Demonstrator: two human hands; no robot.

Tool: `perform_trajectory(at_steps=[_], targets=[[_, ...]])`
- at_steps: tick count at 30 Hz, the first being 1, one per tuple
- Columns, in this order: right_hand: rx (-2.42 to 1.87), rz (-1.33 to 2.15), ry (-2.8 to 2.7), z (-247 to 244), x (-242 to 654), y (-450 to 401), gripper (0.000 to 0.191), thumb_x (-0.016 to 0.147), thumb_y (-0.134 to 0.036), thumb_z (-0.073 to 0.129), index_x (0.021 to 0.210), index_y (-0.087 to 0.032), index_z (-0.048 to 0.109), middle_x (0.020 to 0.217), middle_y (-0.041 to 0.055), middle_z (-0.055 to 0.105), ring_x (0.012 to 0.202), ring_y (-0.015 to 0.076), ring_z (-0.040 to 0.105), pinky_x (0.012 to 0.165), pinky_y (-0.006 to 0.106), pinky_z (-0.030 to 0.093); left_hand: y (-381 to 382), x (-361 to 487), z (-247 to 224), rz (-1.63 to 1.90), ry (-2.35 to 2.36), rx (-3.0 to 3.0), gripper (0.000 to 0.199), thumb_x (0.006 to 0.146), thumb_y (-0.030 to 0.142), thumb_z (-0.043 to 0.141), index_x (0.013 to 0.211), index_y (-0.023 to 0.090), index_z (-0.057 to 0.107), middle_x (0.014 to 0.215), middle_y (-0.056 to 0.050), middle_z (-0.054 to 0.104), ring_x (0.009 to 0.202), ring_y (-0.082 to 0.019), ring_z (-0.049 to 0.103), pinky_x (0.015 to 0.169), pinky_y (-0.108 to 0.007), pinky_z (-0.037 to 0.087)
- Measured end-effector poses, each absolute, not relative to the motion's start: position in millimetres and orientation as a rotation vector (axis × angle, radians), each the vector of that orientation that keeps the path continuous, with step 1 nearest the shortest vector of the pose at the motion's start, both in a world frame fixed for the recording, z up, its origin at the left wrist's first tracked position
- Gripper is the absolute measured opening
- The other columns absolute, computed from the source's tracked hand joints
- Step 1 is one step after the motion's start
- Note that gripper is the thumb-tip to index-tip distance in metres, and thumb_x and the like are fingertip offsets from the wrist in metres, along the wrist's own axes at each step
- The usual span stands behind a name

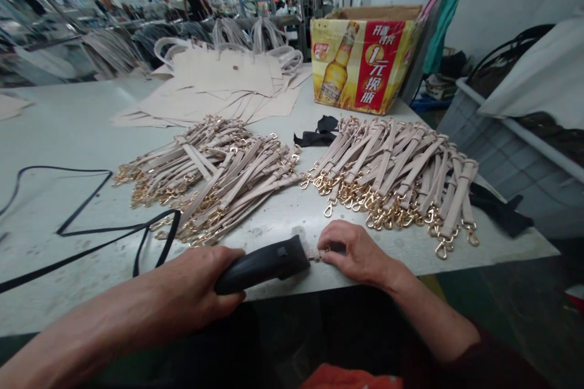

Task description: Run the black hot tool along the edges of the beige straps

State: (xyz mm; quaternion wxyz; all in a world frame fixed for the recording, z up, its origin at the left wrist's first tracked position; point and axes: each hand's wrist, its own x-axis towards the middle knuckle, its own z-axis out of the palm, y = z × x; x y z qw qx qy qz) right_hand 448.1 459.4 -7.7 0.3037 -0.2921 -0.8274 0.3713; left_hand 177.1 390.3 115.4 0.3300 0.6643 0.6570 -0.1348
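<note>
1. Reference point: black handheld tool (264, 264), near edge of table (82, 127). Clock positions are read from it; 12 o'clock is the far side.
2. Left hand (203, 273): at 9 o'clock, fingers wrapped around the rear of the tool.
3. Right hand (353, 252): at 3 o'clock, thumb and fingers narrowed in a pinch on a small metal fitting (316, 254).
4. Fitting position: between the tool's front end and the right fingertips. Contact with the tool cannot be determined.
5. Left strap pile (246, 173): at 11 o'clock; beige straps with gold-coloured hardware.
6. Right strap pile (387, 161): at 2 o'clock; similar straps, gold-coloured clasps mostly facing the near edge.
7. Black cord (114, 243): at 9 to 10 o'clock, in loose bends.
8. Printed carton (349, 70): at 1 o'clock, beyond the right strap pile.
9. Cream panels (228, 76): at 12 o'clock, stacked unevenly.
</note>
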Motion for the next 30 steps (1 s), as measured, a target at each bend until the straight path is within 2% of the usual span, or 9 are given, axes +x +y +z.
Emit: perform_trajectory(at_steps=[6, 15, 18, 24, 30], targets=[[-0.790, 0.964, -2.188, -5.9, 447.0, 458.2, 0.021, 0.070, 0.001, 0.070, 0.079, -0.019, 0.067, 0.083, 0.0024, 0.068, 0.080, 0.0172, 0.061, 0.075, 0.030, 0.047, 397.6, 171.0, 120.0, -0.369, 1.729, 1.747, 0.025, 0.071, 0.036, 0.059, 0.089, 0.026, 0.073, 0.076, 0.000, 0.073, 0.068, -0.020, 0.066, 0.059, -0.027, 0.043], [-0.830, 0.998, -2.166, -7.4, 445.6, 459.6, 0.015, 0.071, -0.005, 0.073, 0.075, -0.019, 0.067, 0.080, 0.0016, 0.067, 0.078, 0.0168, 0.061, 0.073, 0.029, 0.047, 405.7, 185.2, 113.5, -0.349, 1.695, 1.802, 0.020, 0.072, 0.036, 0.058, 0.084, 0.027, 0.072, 0.072, 0.001, 0.072, 0.064, -0.018, 0.065, 0.055, -0.026, 0.040], [-0.831, 1.006, -2.169, -8.3, 445.6, 460.1, 0.014, 0.072, -0.007, 0.074, 0.075, -0.019, 0.068, 0.078, 0.0016, 0.067, 0.077, 0.0166, 0.061, 0.073, 0.029, 0.047, 401.5, 183.8, 111.0, -0.323, 1.690, 1.826, 0.017, 0.073, 0.034, 0.058, 0.081, 0.026, 0.070, 0.069, 0.001, 0.071, 0.063, -0.017, 0.064, 0.055, -0.026, 0.041], [-0.817, 0.943, -2.193, -11.0, 446.6, 459.9, 0.016, 0.072, -0.005, 0.071, 0.077, -0.019, 0.067, 0.078, 0.0007, 0.066, 0.075, 0.0154, 0.060, 0.071, 0.027, 0.046, 378.6, 171.0, 114.0, -0.278, 1.740, 1.703, 0.029, 0.074, 0.037, 0.060, 0.097, 0.025, 0.073, 0.086, -0.001, 0.075, 0.077, -0.022, 0.068, 0.063, -0.028, 0.046], [-0.799, 0.879, -2.216, -8.4, 446.0, 458.3, 0.019, 0.069, -0.003, 0.066, 0.079, -0.019, 0.064, 0.080, 0.0020, 0.064, 0.075, 0.0160, 0.057, 0.070, 0.028, 0.045, 367.4, 170.2, 114.7, -0.280, 1.707, 1.653, 0.019, 0.077, 0.034, 0.057, 0.085, 0.024, 0.070, 0.077, 0.001, 0.072, 0.073, -0.019, 0.066, 0.065, -0.026, 0.045]])
